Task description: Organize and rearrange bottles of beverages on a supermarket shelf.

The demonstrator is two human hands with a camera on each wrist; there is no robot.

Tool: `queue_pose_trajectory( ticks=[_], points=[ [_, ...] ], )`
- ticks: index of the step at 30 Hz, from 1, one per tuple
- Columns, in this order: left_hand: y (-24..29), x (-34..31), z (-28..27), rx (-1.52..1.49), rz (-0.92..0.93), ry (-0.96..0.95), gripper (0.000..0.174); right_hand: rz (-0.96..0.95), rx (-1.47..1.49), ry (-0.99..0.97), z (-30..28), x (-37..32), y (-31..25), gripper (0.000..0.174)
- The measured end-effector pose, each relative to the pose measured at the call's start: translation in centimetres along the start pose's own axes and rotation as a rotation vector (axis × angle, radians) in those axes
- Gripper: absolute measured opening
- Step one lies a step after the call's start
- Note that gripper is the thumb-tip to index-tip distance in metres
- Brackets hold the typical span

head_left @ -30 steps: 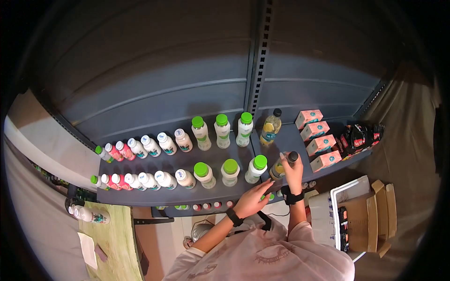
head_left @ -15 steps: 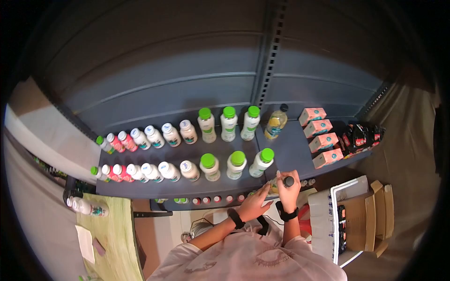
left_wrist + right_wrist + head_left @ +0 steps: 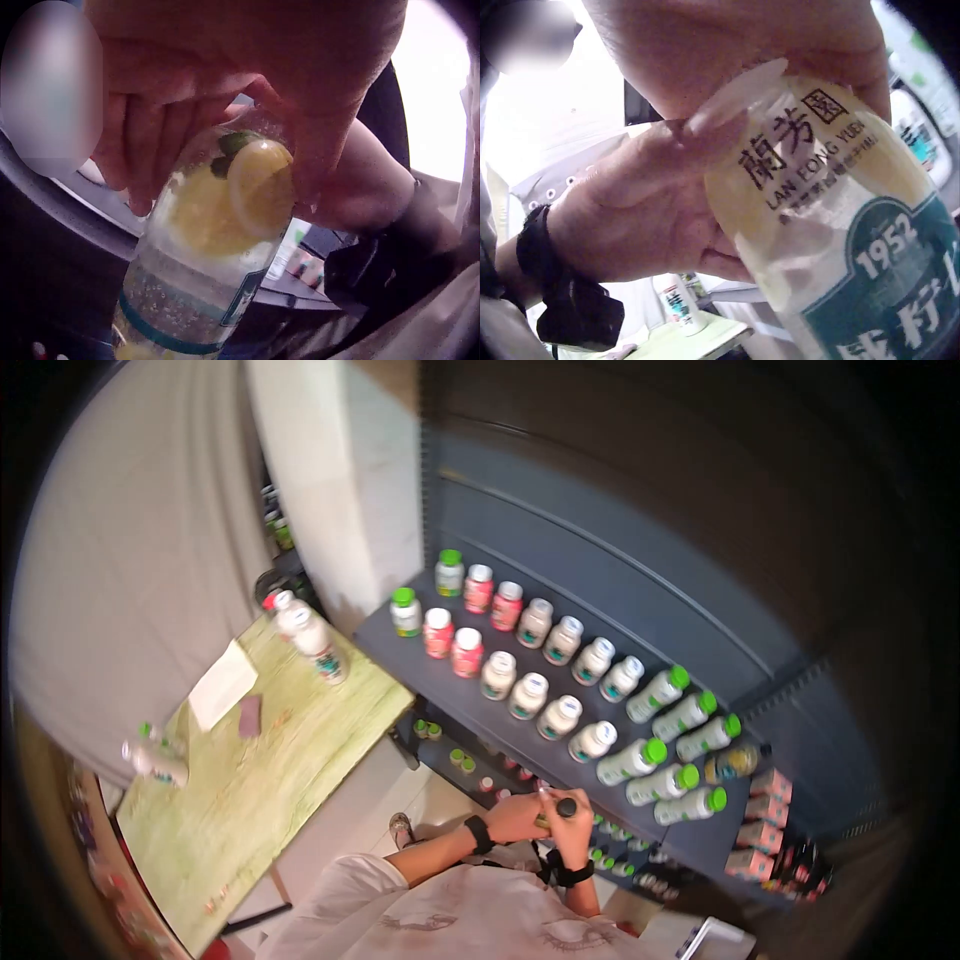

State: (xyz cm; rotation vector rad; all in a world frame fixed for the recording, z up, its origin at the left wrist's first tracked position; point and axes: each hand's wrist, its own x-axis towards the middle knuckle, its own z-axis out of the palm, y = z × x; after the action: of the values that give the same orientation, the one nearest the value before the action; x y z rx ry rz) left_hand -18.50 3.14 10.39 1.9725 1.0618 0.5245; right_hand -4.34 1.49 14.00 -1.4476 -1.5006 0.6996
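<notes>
In the head view a dark-capped bottle [image 3: 567, 807] is between both hands, in front of the person's chest. The right hand [image 3: 573, 840] grips its upper part, just below the cap. Against its side lies the left hand [image 3: 513, 819], fingers bent round it. Up close, the left wrist view shows a clear bottle [image 3: 202, 255] with lemon slices and a teal band, tilted under the left hand [image 3: 225, 60]. In the right wrist view the bottle's label [image 3: 900, 262] reads "1952"; the right hand [image 3: 772, 45] covers its top, and the left hand [image 3: 637, 202] holds its side.
A dark shelf [image 3: 385, 628] carries two rows of bottles, pink cartons [image 3: 758, 835] and black packets [image 3: 800, 870]. Left of it stands a greenish table [image 3: 250, 800] with white bottles [image 3: 318, 645], paper [image 3: 222, 685] and a purple item. A lower shelf holds more bottles.
The bottle has come off the shelf front and closer to the body, held by both hands. The head view has swung left, bringing the table into fuller view.
</notes>
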Motion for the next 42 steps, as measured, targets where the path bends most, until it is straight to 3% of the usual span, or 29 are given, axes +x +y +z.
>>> queue_pose_trajectory(
  ticks=[2,5,6,8,11,14,18,28,31,34,42],
  points=[
    [-1.6,-2.7,-3.5,0.022,-0.110,0.031,0.058,-0.095,0.019,-0.104,4.0,1.0,-1.3,0.024],
    [-4.5,-6.9,-6.5,-0.036,-0.035,0.379,0.060,-0.345,-0.018,-0.237,9.6,1.8,-3.4,0.030],
    [-3.7,-8.5,-8.8,0.017,-0.175,0.346,0.059,-0.363,0.005,-0.289,11.2,2.0,-4.6,0.029],
    [-6.0,-11.0,-10.8,-0.029,-0.114,0.478,0.056,-0.386,0.054,-0.389,14.5,2.2,-7.1,0.027],
    [-7.4,-14.7,-14.6,0.071,-0.264,0.592,0.049,-0.381,0.105,-0.509,19.6,2.2,-9.7,0.030],
    [-9.6,-18.1,-16.8,0.097,-0.368,0.645,0.055,-0.512,0.032,-0.519,24.0,1.6,-12.2,0.035],
    [-12.4,-21.4,-18.5,0.036,-0.439,0.746,0.058,-0.547,0.027,-0.574,29.0,0.7,-12.9,0.042],
    [-17.3,-23.5,-19.0,0.107,-0.469,0.778,0.066,-0.318,0.067,-0.677,34.0,-0.6,-12.2,0.054],
    [-18.0,-23.1,-18.9,0.090,-0.423,0.767,0.065,-0.309,0.030,-0.656,34.3,-0.7,-11.4,0.053],
    [-17.9,-22.4,-19.1,0.044,-0.528,0.714,0.064,-0.242,0.087,-0.634,34.1,-0.2,-11.1,0.049],
    [-18.5,-21.3,-18.6,0.035,-0.446,0.796,0.064,-0.098,0.108,-0.586,33.7,0.5,-10.7,0.044]
  ],
)
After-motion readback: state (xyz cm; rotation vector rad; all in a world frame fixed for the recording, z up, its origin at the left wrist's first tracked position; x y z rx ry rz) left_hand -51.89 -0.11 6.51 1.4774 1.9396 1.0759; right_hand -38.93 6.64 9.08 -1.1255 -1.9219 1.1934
